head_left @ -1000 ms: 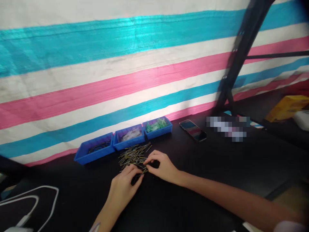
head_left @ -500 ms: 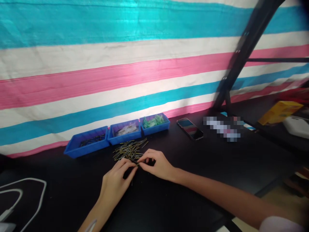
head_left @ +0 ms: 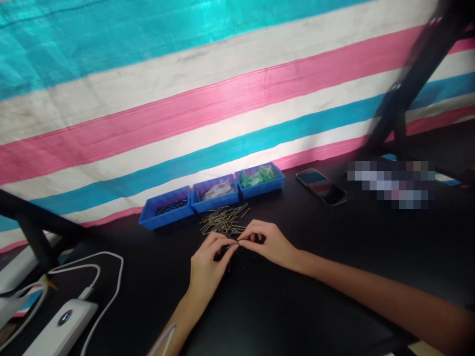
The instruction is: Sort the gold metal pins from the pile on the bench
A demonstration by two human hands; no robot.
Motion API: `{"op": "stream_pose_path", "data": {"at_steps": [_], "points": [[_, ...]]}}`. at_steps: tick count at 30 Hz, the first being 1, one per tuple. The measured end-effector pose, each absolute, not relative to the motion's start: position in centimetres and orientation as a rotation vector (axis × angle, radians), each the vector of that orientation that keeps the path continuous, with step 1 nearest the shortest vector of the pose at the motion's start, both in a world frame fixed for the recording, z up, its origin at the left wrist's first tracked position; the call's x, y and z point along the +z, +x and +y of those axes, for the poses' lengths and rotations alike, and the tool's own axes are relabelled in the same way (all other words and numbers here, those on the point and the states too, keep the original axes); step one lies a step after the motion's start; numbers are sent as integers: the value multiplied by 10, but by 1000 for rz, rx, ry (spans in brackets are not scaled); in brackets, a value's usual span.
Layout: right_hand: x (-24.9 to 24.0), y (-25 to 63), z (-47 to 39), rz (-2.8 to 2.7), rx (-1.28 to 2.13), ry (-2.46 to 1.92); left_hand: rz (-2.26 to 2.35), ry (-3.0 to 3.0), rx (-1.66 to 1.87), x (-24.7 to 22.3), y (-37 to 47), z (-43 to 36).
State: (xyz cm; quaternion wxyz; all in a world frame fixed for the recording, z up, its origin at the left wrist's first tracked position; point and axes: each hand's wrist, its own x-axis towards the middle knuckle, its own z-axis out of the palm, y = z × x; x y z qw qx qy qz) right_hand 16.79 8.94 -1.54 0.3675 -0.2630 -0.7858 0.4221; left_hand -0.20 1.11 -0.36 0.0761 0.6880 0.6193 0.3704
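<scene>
My left hand (head_left: 208, 261) is closed in a pinch around a thin metal rod (head_left: 231, 245), shaped rather like a drill bit. From the other side, my right hand (head_left: 275, 243) has thumb and forefinger pressed together at the rod's end, where the fingertips of both hands meet. Just beyond them lies a loose pile of thin gold-and-silver rods (head_left: 223, 220) on the black table (head_left: 289, 311). The fingers cover much of the held piece, so its exact kind is hard to make out.
Behind the pile stand three blue bins: the left bin (head_left: 150, 221) holds dark rods, the middle bin (head_left: 215, 204) clear plastic pieces, the right bin (head_left: 262, 191) green plastic pieces. A phone (head_left: 322, 187) lies to the right. A white power bank (head_left: 64, 326) and cable (head_left: 119, 277) are at left.
The view has turned left, so everything sits further right and the power bank shows. Both hands stay together at the pinched rod, which now shows slightly more between the fingertips.
</scene>
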Motion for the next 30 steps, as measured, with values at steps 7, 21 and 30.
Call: {"op": "stream_pose_path", "data": {"at_steps": [7, 21, 30], "points": [[-15, 168, 88, -2001, 1098, -671, 1791, 1804, 1270, -1, 4, 12], [-14, 169, 81, -2143, 995, -598, 1712, 1864, 1348, -5, 1, 16], [-16, 169, 86, -2026, 1027, -739, 1641, 2107, 1276, -10, -3, 19]]}}
